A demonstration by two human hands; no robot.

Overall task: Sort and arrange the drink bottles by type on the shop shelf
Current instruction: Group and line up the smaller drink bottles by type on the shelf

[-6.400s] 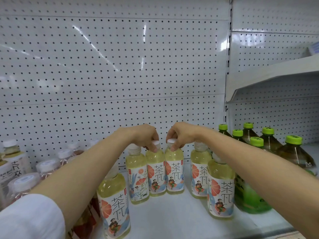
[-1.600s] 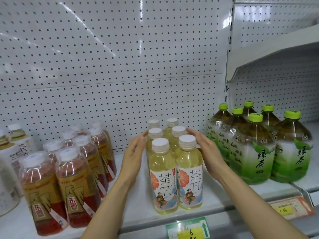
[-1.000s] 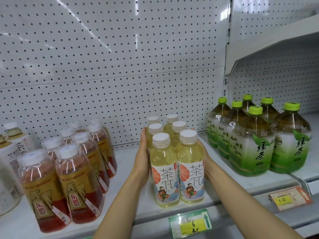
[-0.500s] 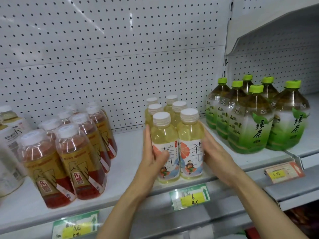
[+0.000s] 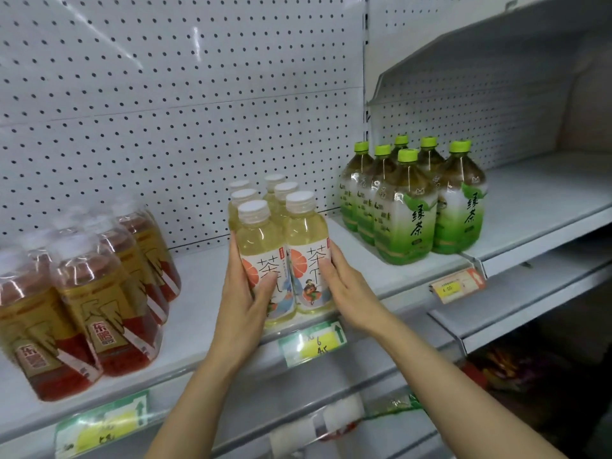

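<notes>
Pale yellow tea bottles [image 5: 281, 246], six of them, white caps, standing upright in two columns that run front to back on the shelf [image 5: 390, 273]; front pair sits right at the shelf lip, above the green-and-yellow price tag [image 5: 313, 342]. Long axis of each bottle is vertical, and the block's long axis points away from me toward the pegboard [image 5: 185, 127].

My left hand [image 5: 246, 293] wraps the front-left bottle, thumb across its label, fingers down the block's left flank. My right hand [image 5: 344, 286] cups the front-right bottle the same way from the right, thumb on the label. So I'm grasping the front pair from both sides, and the block lies straight ahead between the palms. Both hands equally near; neither has the edge.

My read: next move is a squeeze and a straight nudge along that front-to-back axis, so the columns need to stay parallel or the rear bottles fan out.

Outward: red tea bottles [image 5: 99, 293] grouped well apart to the left, green-capped tea bottles [image 5: 410, 207] grouped apart to the right.
</notes>
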